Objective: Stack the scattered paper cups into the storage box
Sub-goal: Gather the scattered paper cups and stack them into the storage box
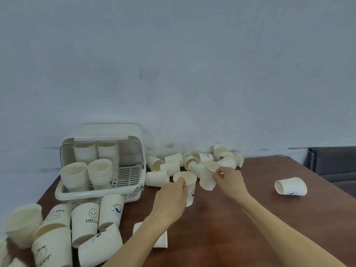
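Note:
My left hand (pixel 171 199) grips an upright cream paper cup (pixel 189 183) by its rim at the table's middle. Just to its right, my right hand (pixel 229 180) pinches the rim of a second, tilted cup (pixel 208 178). The white storage box (pixel 100 193) stands open at the back left, its lid raised, with several stacks of cups (pixel 100 174) inside. Loose cups lie in a heap (pixel 192 160) behind my hands by the wall. More printed cups (pixel 86 224) are scattered at the front left.
The brown wooden table (pixel 240 218) runs up to a pale wall. A single cup (pixel 290 185) lies on its side at the right. Another cup (pixel 161 239) lies under my left forearm. A dark sofa (pixel 333 164) stands past the table's right edge.

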`<state>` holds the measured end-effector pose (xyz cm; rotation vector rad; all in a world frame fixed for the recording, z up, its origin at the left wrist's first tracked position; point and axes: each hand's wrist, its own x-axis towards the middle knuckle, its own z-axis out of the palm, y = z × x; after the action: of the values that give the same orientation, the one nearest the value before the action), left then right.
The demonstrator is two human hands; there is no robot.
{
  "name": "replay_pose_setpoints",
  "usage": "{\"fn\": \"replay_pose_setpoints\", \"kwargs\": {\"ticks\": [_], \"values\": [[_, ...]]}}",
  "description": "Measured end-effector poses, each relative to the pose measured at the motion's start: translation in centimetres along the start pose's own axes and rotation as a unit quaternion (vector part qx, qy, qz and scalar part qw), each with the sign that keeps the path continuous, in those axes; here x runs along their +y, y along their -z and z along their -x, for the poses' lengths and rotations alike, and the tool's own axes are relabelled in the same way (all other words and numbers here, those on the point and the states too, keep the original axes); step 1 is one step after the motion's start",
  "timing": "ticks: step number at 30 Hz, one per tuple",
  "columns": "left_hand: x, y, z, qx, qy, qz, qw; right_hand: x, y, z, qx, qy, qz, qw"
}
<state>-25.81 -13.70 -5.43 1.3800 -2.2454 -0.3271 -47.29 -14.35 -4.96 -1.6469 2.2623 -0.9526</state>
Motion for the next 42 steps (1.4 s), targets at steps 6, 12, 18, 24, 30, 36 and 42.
{"fn": "replay_pose_setpoints", "kwargs": {"ticks": [6,12,18,24,30,36,42], "values": [[-0.8,3.7,2.7,0.061,0.022,0.042,0.997,-4.2,-0.4,1.9,-0.001,0.061,-0.004,0.998],[-1.7,6.7,6.1,0.134,0.046,0.077,0.987,-8.4,-1.2,4.2,-0.002,0.117,-0.005,0.993],[-3.6,8.4,9.4,0.194,0.085,0.113,0.971,-11.9,-2.7,6.5,-0.004,0.172,-0.006,0.985],[-5.4,10.3,11.0,0.235,0.107,0.097,0.961,-15.4,-4.2,8.4,-0.017,0.208,-0.024,0.978],[-6.6,12.3,11.9,0.274,0.135,0.099,0.947,-18.9,-5.8,10.0,-0.019,0.227,-0.053,0.972],[-8.2,13.8,12.9,0.291,0.171,0.095,0.936,-23.7,-8.7,8.7,0.005,0.261,-0.072,0.963],[-9.7,15.0,13.0,0.277,0.213,0.075,0.934,-28.2,-13.0,4.8,0.018,0.289,-0.011,0.957]]}}
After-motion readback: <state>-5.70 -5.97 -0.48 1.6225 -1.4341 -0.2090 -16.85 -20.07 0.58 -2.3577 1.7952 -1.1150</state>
